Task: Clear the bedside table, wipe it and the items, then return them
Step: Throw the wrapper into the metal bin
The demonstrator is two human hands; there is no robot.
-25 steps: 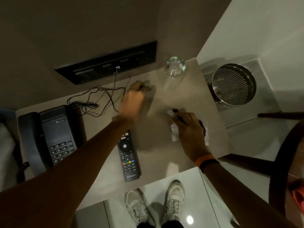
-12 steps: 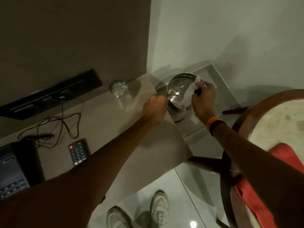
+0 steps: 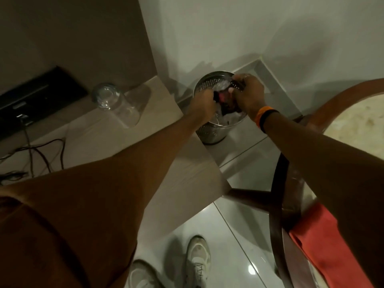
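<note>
Both hands are over the perforated metal bin [image 3: 209,132] on the floor, just past the right end of the bedside table [image 3: 128,146]. My left hand [image 3: 202,103] and my right hand [image 3: 248,95] are closed on crumpled wrappers [image 3: 223,90], clear plastic and dark pieces, held at the bin's mouth. An orange and black band sits on my right wrist. A clear drinking glass [image 3: 115,104] stands on the table near the wall. What each hand grips exactly is partly hidden.
A black wall panel [image 3: 39,96] with a plugged-in cable [image 3: 37,150] lies at the left. A round wooden-rimmed table [image 3: 357,121] with a red cloth [image 3: 332,242] stands at the right. My white shoes [image 3: 197,258] are on the glossy floor tiles.
My view swung right from the table to the bin. Both hands left the tabletop carrying the wrappers and now hold them together over the bin. The phone and remote have left the view.
</note>
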